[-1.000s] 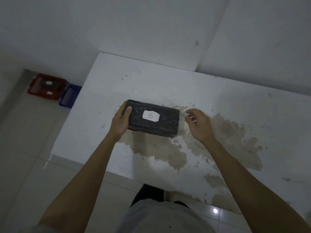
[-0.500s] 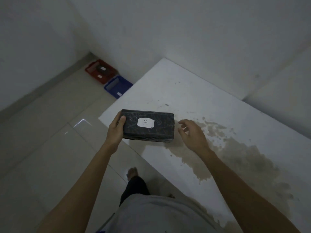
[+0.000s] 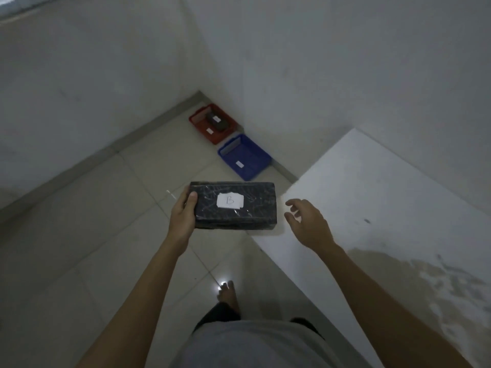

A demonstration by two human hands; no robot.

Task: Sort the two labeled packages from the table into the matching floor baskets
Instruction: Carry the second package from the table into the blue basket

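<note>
A black wrapped package (image 3: 255,213) with a white label reading "B" is held level in the air beside the table's left corner. My left hand (image 3: 183,216) grips its left end. My right hand (image 3: 309,224) hovers a little to the right of the package with spread fingers, apart from it and holding nothing. On the floor in the far corner stand a blue basket (image 3: 261,155) with a small white label inside and a red basket (image 3: 198,123) behind it. A second black package (image 3: 216,120) with a white label lies in the red basket.
The white table (image 3: 385,195), stained brown at its near right part, fills the right side. Pale tiled floor (image 3: 93,221) stretches left and ahead toward the baskets. Walls meet in the corner behind the baskets. My bare foot (image 3: 227,294) stands on the tiles by the table's edge.
The package has come off the table and moved left past its corner, carried by my left hand. My right hand has drawn apart from it. The view has turned toward the baskets, now nearer.
</note>
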